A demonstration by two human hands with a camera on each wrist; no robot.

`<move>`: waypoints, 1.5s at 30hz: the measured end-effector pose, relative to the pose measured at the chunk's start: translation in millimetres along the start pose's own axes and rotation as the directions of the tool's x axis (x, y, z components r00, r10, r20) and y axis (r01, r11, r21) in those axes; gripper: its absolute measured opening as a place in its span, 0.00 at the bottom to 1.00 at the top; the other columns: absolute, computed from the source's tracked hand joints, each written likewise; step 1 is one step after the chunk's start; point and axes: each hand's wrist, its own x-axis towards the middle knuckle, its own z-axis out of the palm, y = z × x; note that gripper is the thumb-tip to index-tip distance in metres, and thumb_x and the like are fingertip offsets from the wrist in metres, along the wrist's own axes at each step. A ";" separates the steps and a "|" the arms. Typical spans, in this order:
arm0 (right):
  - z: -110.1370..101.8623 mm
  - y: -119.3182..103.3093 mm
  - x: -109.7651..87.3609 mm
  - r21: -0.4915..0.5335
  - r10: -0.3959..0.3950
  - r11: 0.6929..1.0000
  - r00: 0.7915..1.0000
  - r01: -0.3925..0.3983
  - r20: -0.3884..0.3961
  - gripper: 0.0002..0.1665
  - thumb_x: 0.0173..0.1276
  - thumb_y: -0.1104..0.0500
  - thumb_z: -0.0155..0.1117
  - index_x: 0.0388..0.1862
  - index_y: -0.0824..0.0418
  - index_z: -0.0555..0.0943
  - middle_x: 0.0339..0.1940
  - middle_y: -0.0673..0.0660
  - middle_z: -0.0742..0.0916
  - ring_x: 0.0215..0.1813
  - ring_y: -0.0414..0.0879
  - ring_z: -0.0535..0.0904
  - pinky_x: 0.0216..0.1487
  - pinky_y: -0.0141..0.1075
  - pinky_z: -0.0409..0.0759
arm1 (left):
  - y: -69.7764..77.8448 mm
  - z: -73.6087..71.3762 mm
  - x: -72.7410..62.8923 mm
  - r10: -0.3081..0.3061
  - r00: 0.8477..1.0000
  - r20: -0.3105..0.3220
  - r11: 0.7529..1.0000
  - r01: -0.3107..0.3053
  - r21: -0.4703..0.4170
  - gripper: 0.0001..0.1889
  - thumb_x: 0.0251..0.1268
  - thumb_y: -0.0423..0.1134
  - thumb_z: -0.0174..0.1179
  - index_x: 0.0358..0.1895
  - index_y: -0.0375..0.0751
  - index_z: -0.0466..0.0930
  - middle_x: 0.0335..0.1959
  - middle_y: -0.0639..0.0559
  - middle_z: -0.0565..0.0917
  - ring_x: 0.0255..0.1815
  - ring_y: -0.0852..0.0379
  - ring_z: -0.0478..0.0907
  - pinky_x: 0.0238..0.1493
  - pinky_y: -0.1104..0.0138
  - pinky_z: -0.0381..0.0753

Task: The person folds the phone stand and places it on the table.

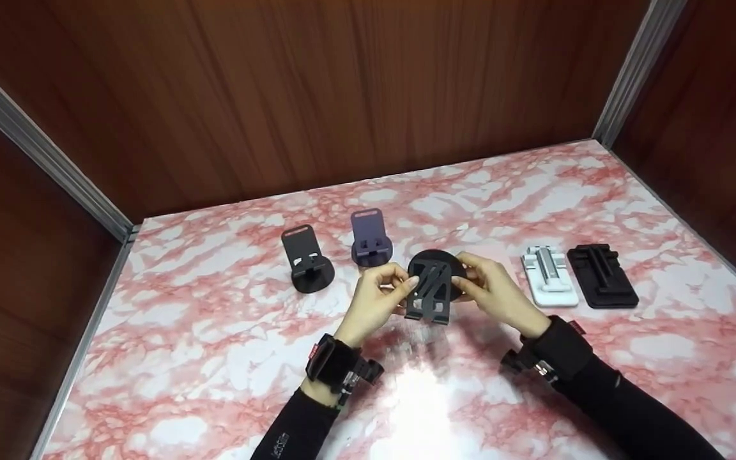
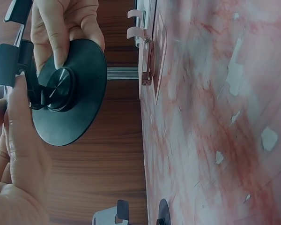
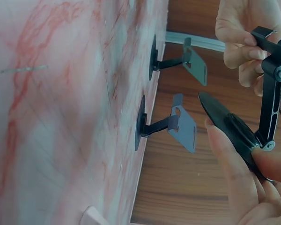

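Both hands hold a black phone stand (image 1: 433, 281) up over the table. It has a round base (image 2: 86, 93), a hinged arm (image 3: 270, 103) and a slotted plate with two lips at its lower end. My left hand (image 1: 377, 297) pinches the slotted plate at its left edge, thumb in front. On the other side, my right hand (image 1: 496, 291) grips the rim of the round base between thumb and fingers. In the right wrist view the arm stands out at an angle between base and plate.
Left of the hands stand a black phone stand (image 1: 309, 259) and a purple phone stand (image 1: 370, 236), both unfolded on round bases. To the right lie a white folded stand (image 1: 550, 278) and a black folded stand (image 1: 603, 278). Wood-look panels (image 1: 342, 96) enclose the marbled table (image 1: 214, 364).
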 end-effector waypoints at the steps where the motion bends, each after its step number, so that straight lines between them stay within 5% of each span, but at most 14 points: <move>1: 0.0 -0.4 0.0 -0.009 -0.008 1.000 1.000 0.008 -0.004 0.14 0.69 0.76 0.53 0.53 0.77 0.73 0.41 0.71 0.85 0.38 0.49 0.86 0.39 0.42 0.85 | 0.2 0.0 -0.1 -0.001 1.000 0.001 1.000 0.001 0.002 0.10 0.67 0.33 0.61 0.33 0.27 0.76 0.21 0.54 0.75 0.18 0.60 0.76 0.23 0.50 0.84; 10: 2.3 -3.9 -0.8 -0.059 -0.098 0.994 0.995 0.096 -0.024 0.12 0.70 0.74 0.54 0.51 0.74 0.75 0.40 0.67 0.87 0.38 0.50 0.86 0.41 0.38 0.85 | -0.9 -1.8 0.6 0.002 1.000 0.016 1.000 -0.002 0.015 0.10 0.67 0.33 0.61 0.33 0.26 0.77 0.20 0.54 0.75 0.17 0.59 0.76 0.23 0.46 0.83; 18: 5.4 -10.0 -3.1 -0.171 -0.190 0.969 0.981 0.179 -0.051 0.11 0.68 0.76 0.56 0.47 0.69 0.77 0.39 0.63 0.88 0.38 0.51 0.87 0.40 0.35 0.84 | -2.5 -2.8 2.1 -0.033 0.999 0.036 0.999 0.034 -0.007 0.10 0.67 0.31 0.61 0.33 0.24 0.76 0.21 0.54 0.76 0.17 0.61 0.75 0.18 0.68 0.82; 23: 4.1 -12.3 -3.8 -0.199 -0.204 0.961 0.978 0.190 -0.050 0.12 0.67 0.77 0.56 0.47 0.68 0.77 0.40 0.62 0.88 0.38 0.50 0.87 0.41 0.35 0.84 | -2.3 -3.5 3.1 -0.052 0.996 0.071 0.998 0.054 -0.029 0.10 0.67 0.29 0.59 0.33 0.21 0.74 0.21 0.52 0.76 0.17 0.60 0.74 0.19 0.66 0.82; 30: 1.0 -13.5 -4.2 -0.033 -0.108 0.994 0.994 0.108 0.000 0.15 0.69 0.75 0.54 0.54 0.74 0.75 0.41 0.68 0.87 0.37 0.50 0.87 0.40 0.40 0.85 | -0.8 -3.6 0.9 -0.037 0.994 0.101 0.997 0.044 -0.071 0.09 0.69 0.31 0.57 0.34 0.26 0.73 0.24 0.54 0.76 0.21 0.63 0.75 0.21 0.69 0.81; 34: -1.6 -14.8 -4.3 0.029 -0.029 0.999 0.999 0.028 0.018 0.16 0.71 0.72 0.54 0.57 0.75 0.75 0.39 0.66 0.87 0.31 0.45 0.85 0.23 0.29 0.80 | -0.6 -3.3 0.3 -0.055 0.993 0.100 0.988 0.069 -0.141 0.07 0.69 0.32 0.58 0.34 0.30 0.74 0.25 0.54 0.76 0.22 0.63 0.74 0.22 0.72 0.78; 37: -3.4 -16.5 -4.5 0.101 0.028 0.994 0.999 -0.032 0.037 0.17 0.75 0.66 0.51 0.58 0.74 0.75 0.40 0.64 0.88 0.32 0.44 0.85 0.20 0.28 0.77 | -1.2 -3.4 0.7 -0.074 0.994 0.082 0.983 0.086 -0.160 0.06 0.69 0.33 0.58 0.34 0.33 0.75 0.25 0.54 0.77 0.22 0.64 0.74 0.22 0.72 0.76; 40: -4.1 -18.9 -4.7 0.227 0.085 0.969 0.994 -0.098 0.067 0.23 0.79 0.58 0.47 0.59 0.76 0.73 0.45 0.67 0.86 0.39 0.51 0.86 0.40 0.39 0.85 | -0.7 -2.9 0.9 -0.084 0.995 0.049 0.982 0.091 -0.167 0.05 0.69 0.32 0.58 0.34 0.34 0.75 0.25 0.54 0.77 0.22 0.64 0.73 0.22 0.73 0.74; 42: -4.1 -20.7 -5.8 0.274 0.137 0.949 0.987 -0.156 0.084 0.28 0.80 0.52 0.45 0.62 0.77 0.70 0.53 0.71 0.82 0.48 0.57 0.84 0.54 0.50 0.79 | 0.2 -2.2 0.9 -0.081 0.996 0.023 0.983 0.084 -0.164 0.05 0.69 0.32 0.58 0.34 0.34 0.75 0.25 0.55 0.77 0.22 0.65 0.72 0.22 0.73 0.74; 45: -2.4 -21.6 -8.6 0.226 0.201 0.950 0.975 -0.217 0.093 0.35 0.76 0.50 0.53 0.70 0.74 0.62 0.62 0.72 0.75 0.55 0.58 0.79 0.62 0.55 0.71 | 1.3 0.4 0.0 -0.075 0.997 -0.011 0.983 0.072 -0.167 0.05 0.69 0.31 0.58 0.34 0.33 0.75 0.24 0.54 0.77 0.21 0.65 0.73 0.22 0.74 0.75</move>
